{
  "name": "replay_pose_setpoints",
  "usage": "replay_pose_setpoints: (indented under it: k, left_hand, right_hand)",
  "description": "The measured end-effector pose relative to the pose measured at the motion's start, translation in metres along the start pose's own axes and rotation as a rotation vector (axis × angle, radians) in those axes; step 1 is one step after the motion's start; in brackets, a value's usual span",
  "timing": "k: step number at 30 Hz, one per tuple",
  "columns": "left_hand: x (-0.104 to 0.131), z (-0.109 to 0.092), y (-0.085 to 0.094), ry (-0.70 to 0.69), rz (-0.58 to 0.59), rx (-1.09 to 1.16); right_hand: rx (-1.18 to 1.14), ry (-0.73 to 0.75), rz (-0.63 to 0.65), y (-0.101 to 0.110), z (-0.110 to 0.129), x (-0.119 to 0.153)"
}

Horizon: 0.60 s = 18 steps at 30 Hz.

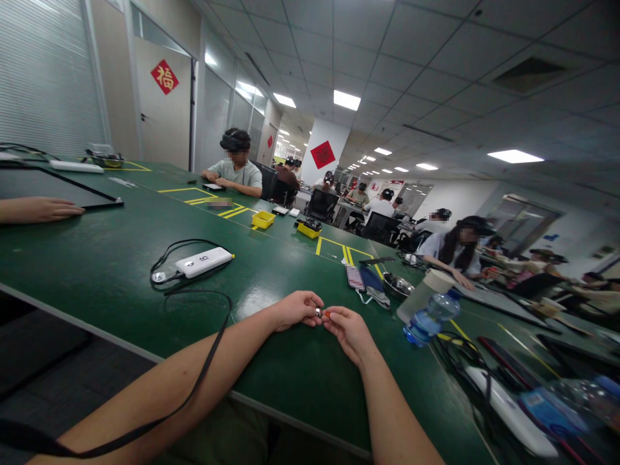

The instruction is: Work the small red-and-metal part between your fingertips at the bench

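My left hand (299, 310) is closed in a pinch around a small shiny metal piece (318, 312), whose kind is too small to make out. Facing it, my right hand (346, 329) pinches a small orange-red piece (327, 314) between thumb and fingertips. The two pieces are close together; whether they touch cannot be told. Both hands are just above the green table (271, 368), near its front edge. A black cable (227, 316) runs over my left forearm.
Left of my hands lies a white power bank (204, 261) with a cable. To the right stand a water bottle (431, 316), a pale cup (426, 294) and a metal bowl (398, 284). Yellow trays (263, 220) sit farther back. A co-worker's hand (53, 210) rests at left; other people sit around.
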<state>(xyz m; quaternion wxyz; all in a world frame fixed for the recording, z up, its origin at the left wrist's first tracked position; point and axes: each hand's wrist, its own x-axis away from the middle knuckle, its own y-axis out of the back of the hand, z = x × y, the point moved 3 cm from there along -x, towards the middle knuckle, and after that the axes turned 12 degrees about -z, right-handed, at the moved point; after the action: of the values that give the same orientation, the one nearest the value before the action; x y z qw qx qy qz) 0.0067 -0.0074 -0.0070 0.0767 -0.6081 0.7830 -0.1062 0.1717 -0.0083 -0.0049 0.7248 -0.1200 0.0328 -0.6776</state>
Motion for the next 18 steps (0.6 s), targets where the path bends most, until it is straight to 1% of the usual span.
replay_pose_setpoints:
  k: [8, 14, 18]
  left_hand:
    - [-0.0011, 0.0016, -0.0004, -0.017, 0.018, 0.004]
    - [-0.0020, 0.0015, -0.0015, 0.013, -0.016, 0.021]
    - [-0.0014, -0.0006, -0.0021, 0.069, -0.041, 0.028]
  right_hand:
    - [0.012, 0.012, -0.007, -0.0014, 0.0009, 0.0022]
    - [-0.005, 0.013, -0.006, -0.0019, 0.0022, 0.0032]
    - [-0.032, 0.002, 0.010, -0.0012, 0.0024, 0.0021]
